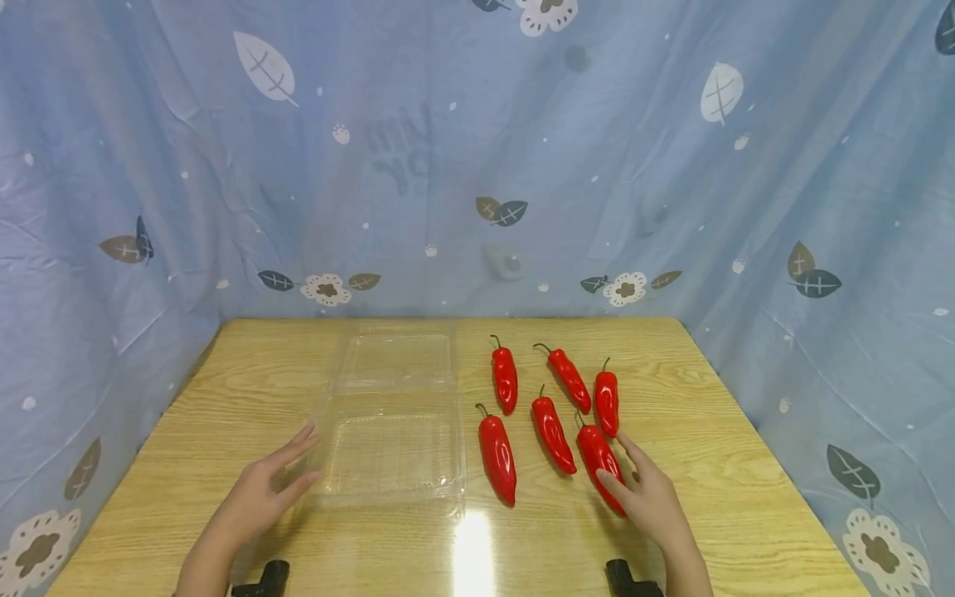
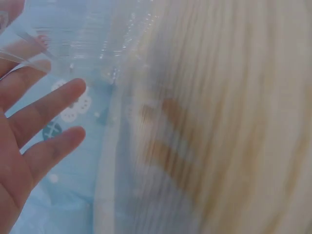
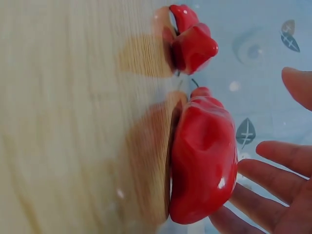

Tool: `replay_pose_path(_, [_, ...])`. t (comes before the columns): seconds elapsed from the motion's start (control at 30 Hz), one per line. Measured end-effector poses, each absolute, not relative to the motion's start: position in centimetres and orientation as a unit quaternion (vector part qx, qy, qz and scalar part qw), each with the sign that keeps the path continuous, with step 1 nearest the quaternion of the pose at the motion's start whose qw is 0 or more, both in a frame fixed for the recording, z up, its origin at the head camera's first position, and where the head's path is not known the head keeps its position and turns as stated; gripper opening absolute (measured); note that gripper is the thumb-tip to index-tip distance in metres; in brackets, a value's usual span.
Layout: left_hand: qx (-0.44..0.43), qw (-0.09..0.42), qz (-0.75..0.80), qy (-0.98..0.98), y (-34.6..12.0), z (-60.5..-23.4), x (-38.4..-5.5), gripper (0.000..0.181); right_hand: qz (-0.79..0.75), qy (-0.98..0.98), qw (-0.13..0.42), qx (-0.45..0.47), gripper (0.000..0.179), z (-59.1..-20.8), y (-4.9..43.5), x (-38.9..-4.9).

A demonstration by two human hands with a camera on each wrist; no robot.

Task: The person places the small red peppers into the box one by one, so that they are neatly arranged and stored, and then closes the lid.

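A clear plastic clamshell box lies opened out left of the table's middle, its near half (image 1: 395,456) toward me and its far half (image 1: 401,358) behind. My left hand (image 1: 264,489) is at the near half's left side, fingers extended and holding nothing; contact with the plastic is unclear. My right hand (image 1: 655,504) hovers around the nearest right-hand red chili pepper (image 1: 597,452), thumb on one side and fingers on the other. In the right wrist view, relaxed fingers (image 3: 278,180) stand close beside this pepper (image 3: 202,161), which still lies on the table.
Several more red peppers lie right of the box, including one at front left (image 1: 497,456), one in the middle (image 1: 552,435) and one at far right (image 1: 607,402). A blue patterned curtain (image 1: 448,166) encloses the wooden table (image 1: 373,547) behind and at both sides.
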State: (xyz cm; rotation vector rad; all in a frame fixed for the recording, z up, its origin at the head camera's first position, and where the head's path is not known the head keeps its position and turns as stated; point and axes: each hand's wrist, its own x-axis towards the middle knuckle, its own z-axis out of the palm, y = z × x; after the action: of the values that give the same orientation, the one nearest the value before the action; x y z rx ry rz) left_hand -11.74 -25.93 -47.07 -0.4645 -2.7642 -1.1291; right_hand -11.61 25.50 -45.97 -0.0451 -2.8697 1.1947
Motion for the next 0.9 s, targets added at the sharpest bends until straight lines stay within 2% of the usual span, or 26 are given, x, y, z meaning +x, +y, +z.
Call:
replay_pose_path(0.63, [-0.198, 0.099, -0.46, -0.86, -26.2, -48.1, -11.9, 0.04, 0.416, -0.908, -0.013, -0.049, 0.072, -47.5, 25.6, -11.8])
replay_pose_path(0.9, [-0.234, 0.094, -0.524, -0.813, -26.5, -48.8, -12.0, 0.041, 0.43, -0.901, -0.004, -0.056, 0.069, -48.2, 25.5, -12.1])
